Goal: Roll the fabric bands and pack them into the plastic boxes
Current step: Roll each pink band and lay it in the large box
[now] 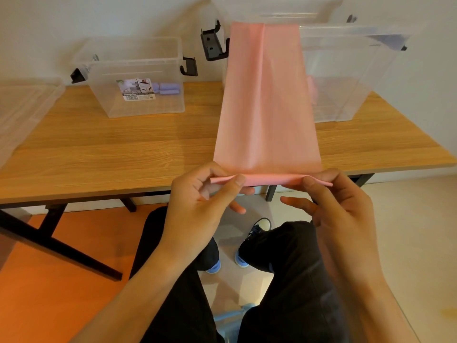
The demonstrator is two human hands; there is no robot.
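My left hand (197, 194) and right hand (338, 201) each pinch the near end of the pink band (267, 107), where a first narrow turn sits at the table (99, 157) edge. The rest stretches up to the tall box (277, 8) behind. If one thumb rolls ahead, the roll could go crooked or slack. The sticker (137, 90) on the left box (138, 107) is too blurred to read.

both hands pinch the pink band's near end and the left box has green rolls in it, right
Not green: the head view shows lilac rolls in the left box. The left hand and right hand do pinch the near end of the pink band.
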